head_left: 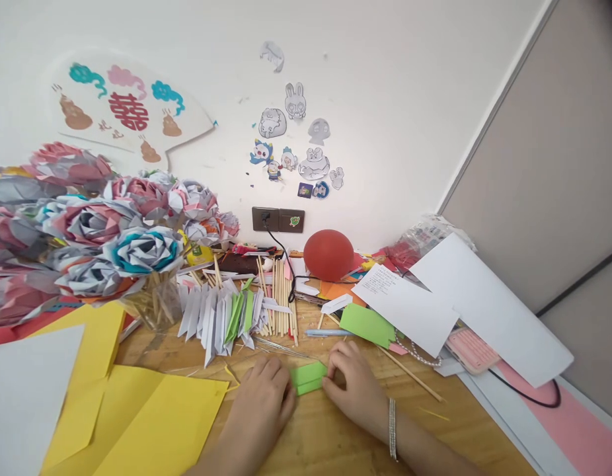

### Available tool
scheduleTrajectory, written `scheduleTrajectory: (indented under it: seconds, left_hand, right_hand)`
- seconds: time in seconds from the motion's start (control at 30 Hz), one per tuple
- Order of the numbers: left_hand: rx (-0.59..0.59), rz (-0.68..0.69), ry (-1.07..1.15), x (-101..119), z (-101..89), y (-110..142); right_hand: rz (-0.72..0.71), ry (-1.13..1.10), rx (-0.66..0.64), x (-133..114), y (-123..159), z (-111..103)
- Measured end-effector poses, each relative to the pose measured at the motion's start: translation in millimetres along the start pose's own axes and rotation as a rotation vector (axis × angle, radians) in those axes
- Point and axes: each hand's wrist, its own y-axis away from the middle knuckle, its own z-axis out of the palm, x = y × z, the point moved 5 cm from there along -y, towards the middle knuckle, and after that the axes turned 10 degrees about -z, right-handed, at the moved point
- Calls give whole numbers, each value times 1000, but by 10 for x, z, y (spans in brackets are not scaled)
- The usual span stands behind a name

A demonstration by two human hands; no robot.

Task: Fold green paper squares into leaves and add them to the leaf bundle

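A small green piece of folded paper lies on the wooden table between my hands, with a crease running along its length. My left hand holds its left end, fingers curled and thumb against the paper. At the right end, my right hand pinches a corner between thumb and fingers; a beaded bracelet circles that wrist. Just beyond lie several folded white paper strips and a few green folded strips. Thin metal wires rest close behind the green paper.
Paper flowers in a clear container crowd the left, above yellow sheets. Wooden sticks, a red balloon and a blue pen lie toward the wall. White sheets and a pink phone occupy the right.
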Motion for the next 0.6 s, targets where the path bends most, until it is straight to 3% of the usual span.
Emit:
scheduleTrajectory:
  seconds: [0.3, 0.6]
  left_hand:
    - [11, -8, -144, 19, 51, -28]
    - [-29, -52, -76, -46, -18, -36]
  right_hand:
    - [-2, 54, -45, -8, -8, 26]
    - [49, 14, -58, 43, -13, 14]
